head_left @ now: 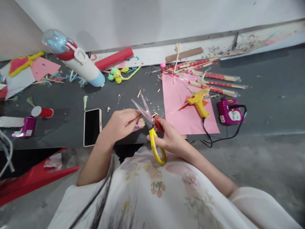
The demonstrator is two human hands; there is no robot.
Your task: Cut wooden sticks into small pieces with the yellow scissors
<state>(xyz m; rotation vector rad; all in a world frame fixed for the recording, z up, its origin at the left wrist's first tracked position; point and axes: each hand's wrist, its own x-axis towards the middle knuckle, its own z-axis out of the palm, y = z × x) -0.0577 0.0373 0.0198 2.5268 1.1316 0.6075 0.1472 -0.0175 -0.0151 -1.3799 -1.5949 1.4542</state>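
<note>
My right hand (170, 138) is closed around the scissors (156, 151), which have a yellow handle loop and a reddish part by the fingers. The two blades stand apart and point away from me, up and to the left. My left hand (125, 125) is at the blades' left side, its fingers pinched together; what they hold is too small and hidden to name. Below its fingertips lies a small pink piece (138, 126) with short pale stick bits (142, 123) along its edge, partly covered by the hand. More cut bits lie scattered around the blades.
A pink sheet (190, 124) carries a yellow glue gun (199, 101), its cord running to a purple power box (230, 111). Wrapped chopsticks (214, 76) lie behind. On the left are a phone (92, 127), a bottle (83, 65) and a red thread spool (45, 112).
</note>
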